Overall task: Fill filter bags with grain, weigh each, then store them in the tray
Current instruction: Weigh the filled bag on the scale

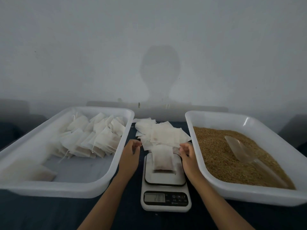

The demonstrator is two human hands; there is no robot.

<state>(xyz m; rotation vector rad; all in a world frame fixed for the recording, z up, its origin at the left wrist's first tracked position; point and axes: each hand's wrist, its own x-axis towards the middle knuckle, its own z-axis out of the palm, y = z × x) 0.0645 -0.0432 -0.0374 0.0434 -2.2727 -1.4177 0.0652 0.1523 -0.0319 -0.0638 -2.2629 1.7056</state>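
A filled filter bag (162,161) lies flat on the platform of a small white digital scale (166,181), whose display is lit. My left hand (131,151) hovers just left of the bag's top and my right hand (186,152) just right of it. On both hands the fingers are loosely curled, and I see nothing held in them. A loose pile of empty filter bags (159,132) lies behind the scale. The white tray on the left (106,178) holds several filled bags with strings. The white tray on the right (196,156) holds brown grain (216,156).
A clear plastic scoop (240,151) lies on the grain in the right tray. One filled bag (41,173) sits apart in the left tray's near corner. The trays flank the scale closely on a dark table, and a pale wall stands right behind.
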